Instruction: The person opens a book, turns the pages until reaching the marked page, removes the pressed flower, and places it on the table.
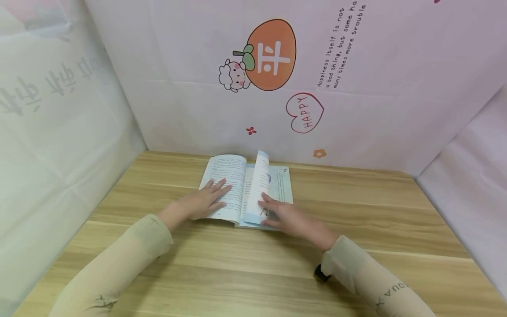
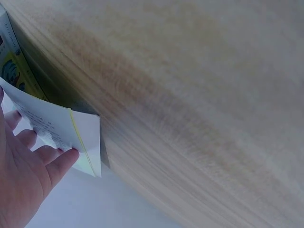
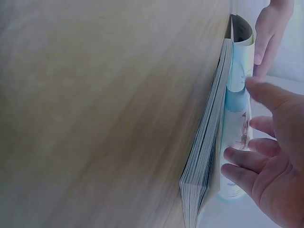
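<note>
An open book (image 1: 227,169) with printed text lies near the back of the table. My left hand (image 1: 202,203) rests on its left page with the fingers spread. In the left wrist view, those fingertips lie against the printed page (image 2: 40,118). A page (image 1: 259,176) on the right side stands curled up from the page beneath it. My right hand (image 1: 287,216) is at the lower part of that page, fingers apart. The right wrist view shows the thick block of page edges (image 3: 204,142) and the right fingertips touching the curled page (image 3: 235,126).
The wooden table (image 1: 356,211) runs back to a printed cloth wall (image 1: 190,114) just behind the book. White cloth also hangs at the left (image 1: 51,145) and right sides. A small black object (image 1: 322,274) shows at the right cuff.
</note>
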A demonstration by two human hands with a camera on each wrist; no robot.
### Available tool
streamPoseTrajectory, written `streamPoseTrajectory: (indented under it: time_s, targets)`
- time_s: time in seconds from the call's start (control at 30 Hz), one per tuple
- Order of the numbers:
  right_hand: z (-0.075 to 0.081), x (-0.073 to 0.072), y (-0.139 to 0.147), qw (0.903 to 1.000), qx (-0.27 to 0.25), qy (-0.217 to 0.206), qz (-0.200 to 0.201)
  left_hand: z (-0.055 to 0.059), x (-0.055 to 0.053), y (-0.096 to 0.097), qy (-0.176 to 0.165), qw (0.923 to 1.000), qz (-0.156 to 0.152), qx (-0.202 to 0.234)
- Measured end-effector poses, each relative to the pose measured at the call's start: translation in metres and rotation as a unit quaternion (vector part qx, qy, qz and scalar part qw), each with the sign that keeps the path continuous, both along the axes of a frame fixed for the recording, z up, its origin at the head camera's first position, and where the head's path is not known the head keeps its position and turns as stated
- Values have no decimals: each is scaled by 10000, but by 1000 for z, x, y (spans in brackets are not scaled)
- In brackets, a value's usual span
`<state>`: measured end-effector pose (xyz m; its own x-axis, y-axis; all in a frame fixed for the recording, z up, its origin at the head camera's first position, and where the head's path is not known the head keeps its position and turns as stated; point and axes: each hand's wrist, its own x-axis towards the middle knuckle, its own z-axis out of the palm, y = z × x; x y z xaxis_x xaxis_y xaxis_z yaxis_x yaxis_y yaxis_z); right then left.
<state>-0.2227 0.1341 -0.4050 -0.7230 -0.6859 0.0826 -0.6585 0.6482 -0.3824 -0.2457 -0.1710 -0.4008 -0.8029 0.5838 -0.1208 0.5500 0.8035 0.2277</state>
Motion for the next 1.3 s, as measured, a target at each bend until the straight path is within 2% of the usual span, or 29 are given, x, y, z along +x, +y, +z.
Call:
streamPoseTrajectory:
  time_s: [0.3,0.53,0.9,1.3]
  targets:
    - [-1,0,-2,9997,89,161,157,0,0,1,-34,10000,22,22]
    - [-1,0,-3,9987,154,112,482,1,-1,2,31,9999,15,98]
    - [1,1,-4,9965,-74,236,803,3,-1,5,67,9999,69,79]
    - [4,3,-17,9937,-22,457,1028,3,0,5,83,9998,4,171]
